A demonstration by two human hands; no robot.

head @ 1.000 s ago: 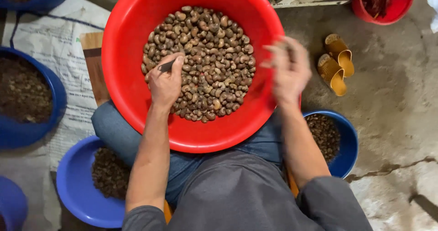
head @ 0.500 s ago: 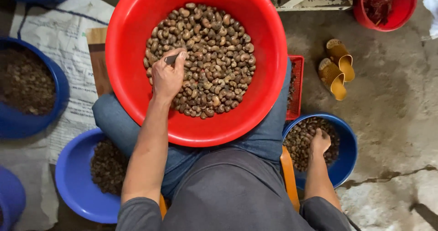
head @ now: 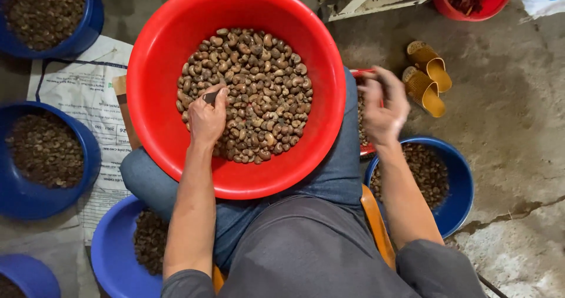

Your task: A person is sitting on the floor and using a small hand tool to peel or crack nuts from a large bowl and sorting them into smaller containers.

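Observation:
A big red basin (head: 156,56) rests on my lap, holding a heap of brown shelled nuts (head: 259,86). My left hand (head: 206,118) lies on the nuts at the heap's left side, thumb and forefinger pinched on a small dark tool (head: 210,96). My right hand (head: 382,106) is outside the basin, to the right of its rim, blurred in the air above a small red tray (head: 368,149). Its fingers are curled, and what they hold is not visible. Below it sits a blue bowl (head: 465,183) of darker nuts.
More blue bowls of dark nuts stand at the left (head: 26,201), top left (head: 88,24) and lower left (head: 112,248). A printed white sack (head: 88,92) lies on the concrete floor. Yellow sandals (head: 426,77) and a red bucket (head: 471,9) are at the upper right.
My right hand went from the basin's rim down into the right blue bowl, then lifted up and left over the red tray. My left hand stayed on the nuts.

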